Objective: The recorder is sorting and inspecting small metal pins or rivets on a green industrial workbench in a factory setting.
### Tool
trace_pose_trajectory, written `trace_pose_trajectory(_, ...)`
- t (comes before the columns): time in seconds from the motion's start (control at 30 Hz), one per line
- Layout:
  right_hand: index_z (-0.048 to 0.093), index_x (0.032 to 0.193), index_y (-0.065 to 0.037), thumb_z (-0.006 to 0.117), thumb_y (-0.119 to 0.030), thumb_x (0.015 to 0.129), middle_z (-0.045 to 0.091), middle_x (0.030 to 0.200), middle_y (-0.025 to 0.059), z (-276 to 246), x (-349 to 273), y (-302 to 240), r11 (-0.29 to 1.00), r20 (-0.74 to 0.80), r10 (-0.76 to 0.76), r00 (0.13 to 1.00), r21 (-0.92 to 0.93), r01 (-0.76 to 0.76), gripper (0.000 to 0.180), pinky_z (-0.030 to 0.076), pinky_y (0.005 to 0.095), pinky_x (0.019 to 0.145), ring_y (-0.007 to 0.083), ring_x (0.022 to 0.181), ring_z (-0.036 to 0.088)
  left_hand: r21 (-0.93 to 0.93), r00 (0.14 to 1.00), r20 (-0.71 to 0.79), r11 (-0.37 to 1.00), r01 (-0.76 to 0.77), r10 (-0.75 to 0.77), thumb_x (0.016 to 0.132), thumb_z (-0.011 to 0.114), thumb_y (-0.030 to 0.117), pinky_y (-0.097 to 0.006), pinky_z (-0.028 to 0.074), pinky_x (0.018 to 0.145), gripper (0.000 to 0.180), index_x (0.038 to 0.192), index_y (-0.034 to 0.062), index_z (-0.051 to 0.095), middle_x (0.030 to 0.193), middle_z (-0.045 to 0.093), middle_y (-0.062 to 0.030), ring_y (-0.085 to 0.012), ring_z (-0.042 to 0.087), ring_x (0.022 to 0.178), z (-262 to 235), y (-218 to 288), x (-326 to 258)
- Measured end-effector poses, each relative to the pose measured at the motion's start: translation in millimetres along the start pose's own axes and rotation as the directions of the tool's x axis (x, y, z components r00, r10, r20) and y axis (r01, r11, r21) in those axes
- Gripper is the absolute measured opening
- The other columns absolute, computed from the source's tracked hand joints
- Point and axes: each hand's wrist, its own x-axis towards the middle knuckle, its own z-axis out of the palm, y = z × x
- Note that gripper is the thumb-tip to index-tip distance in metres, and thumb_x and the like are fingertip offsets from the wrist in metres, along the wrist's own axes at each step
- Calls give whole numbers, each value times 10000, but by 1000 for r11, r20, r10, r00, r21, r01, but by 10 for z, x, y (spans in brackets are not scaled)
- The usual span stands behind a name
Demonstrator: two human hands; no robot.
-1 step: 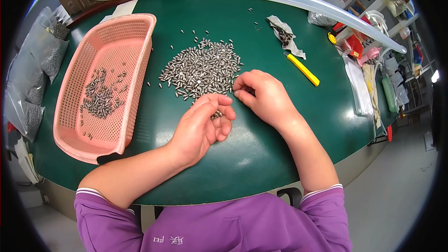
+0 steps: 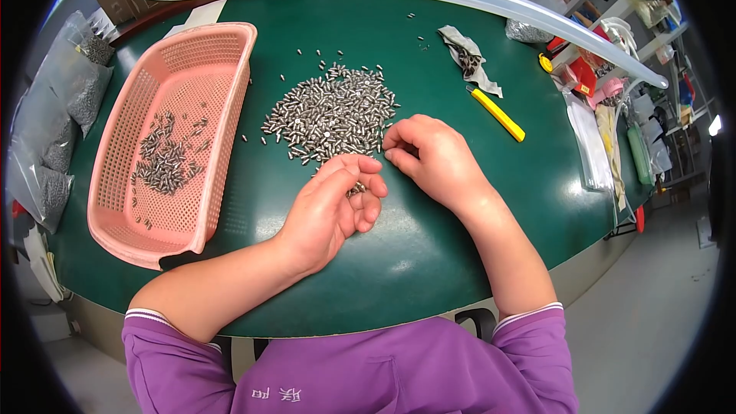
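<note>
My left hand (image 2: pixel 326 211): cupping small bullet-shaped silver metal pieces (image 2: pixel 356 188) | my right hand (image 2: pixel 433 155): narrowed beside matching heap (image 2: pixel 330 111), can't tell if holding

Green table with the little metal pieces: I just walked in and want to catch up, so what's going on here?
The person's left hand curls loosely around some small metal pieces. The right hand is at the near right edge of the main pile on the green table; whether it grips a piece is hidden. A smaller heap lies in the pink basket to the left.
</note>
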Motion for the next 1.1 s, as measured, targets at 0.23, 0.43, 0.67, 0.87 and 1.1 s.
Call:
trace_pose_trajectory(0.23, 600, 861, -45, 638, -72, 794, 581, 839, 59, -65, 13, -131, 980, -10, -75, 997, 182, 75, 81, 467, 288, 684, 179, 810, 563, 27, 1000, -26, 1000, 4, -3, 954, 411, 205, -237, 386, 563, 193, 1077, 60, 445, 883, 538, -61, -118, 483, 652, 6, -12, 8)
trace_pose_trajectory(0.43, 629, 869, -39, 633, -58, 810, 589, 852, 45, -121, 10, -161, 892, 54, -276, 960, 386, 235, 62, 466, 284, 710, 172, 821, 561, 131, 997, -70, 991, 42, -34, 955, 421, 184, -221, 391, 533, 178, 1088, 66, 412, 854, 536, -49, -103, 486, 620, 56, -9, 22)
trace_pose_trajectory(0.67, 644, 890, -73, 627, -87, 781, 600, 831, 69, -63, 31, -72, 984, -101, -58, 993, 159, 74, 111, 478, 334, 710, 238, 810, 584, 28, 1000, -28, 1000, 13, -12, 953, 418, 199, -221, 373, 515, 142, 1012, 76, 459, 820, 535, -50, -112, 478, 607, 16, -7, 18)
trace_pose_trajectory(0.87, 635, 875, -72, 659, -90, 742, 590, 814, 64, 2, 29, 52, 997, -87, -54, 995, -53, 50, 136, 474, 350, 720, 250, 825, 571, -6, 999, -26, 1000, 22, -22, 953, 408, 204, -231, 359, 518, 145, 965, 82, 483, 812, 534, -59, -123, 468, 603, 30, 10, 8)
trace_pose_trajectory(1.1, 626, 852, -53, 645, -57, 736, 590, 793, 82, 27, 8, 55, 994, -78, -86, 993, -77, 80, 118, 482, 350, 699, 261, 791, 583, -1, 999, -21, 999, 38, -38, 948, 412, 222, -236, 347, 520, 158, 950, 81, 484, 811, 535, -63, -128, 460, 599, 33, 32, 2)
